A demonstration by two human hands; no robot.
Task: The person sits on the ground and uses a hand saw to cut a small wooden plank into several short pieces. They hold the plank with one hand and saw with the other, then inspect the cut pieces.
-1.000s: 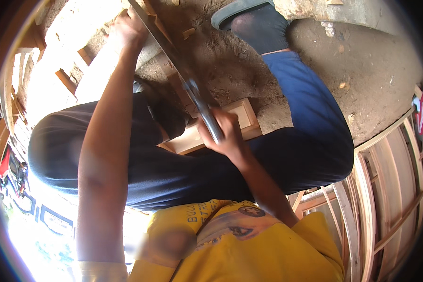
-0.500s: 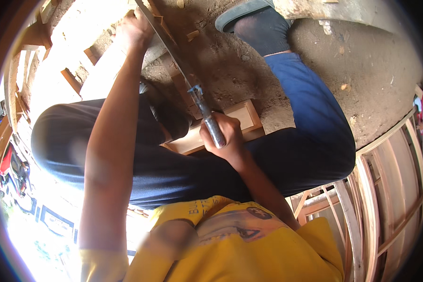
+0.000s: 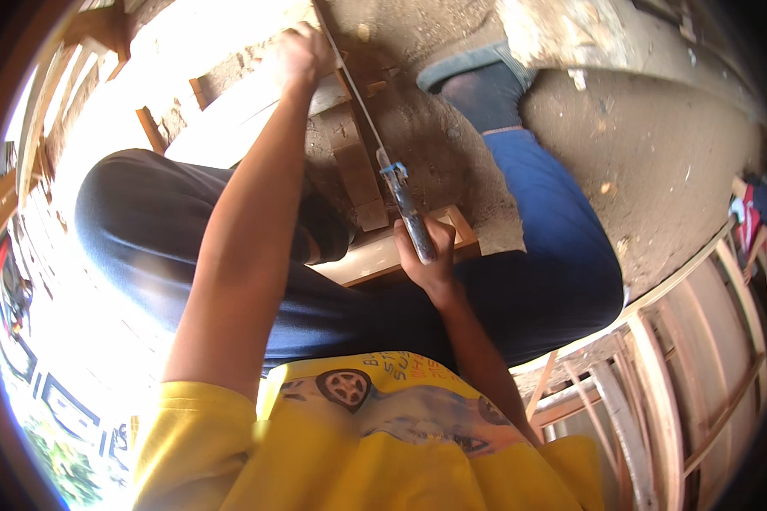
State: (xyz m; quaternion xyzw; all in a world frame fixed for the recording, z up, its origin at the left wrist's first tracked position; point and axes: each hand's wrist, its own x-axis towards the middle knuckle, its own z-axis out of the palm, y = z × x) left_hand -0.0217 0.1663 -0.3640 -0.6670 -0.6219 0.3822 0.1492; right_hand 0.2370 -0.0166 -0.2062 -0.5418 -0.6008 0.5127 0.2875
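My right hand is closed around the dark, worn grip of a handsaw, which has blue material wrapped at its front end. The long thin blade slants up and away to the left, its far end running off the top of the picture beside my left hand. The fingers of my left hand are curled down in strong glare; what they press or grip there is washed out. Under the blade, a narrow wooden strip stretches toward me.
A shallow wooden frame or box lies by my legs. My shod right foot rests on bare dirt near a pale log. Wooden frames stand at the right. Small wood blocks lie at the left in bright light.
The view has shifted, so both hands and the saw appear farther right. The blade now looks thinner, seen more edge-on. The right hand keeps its hold on the saw.
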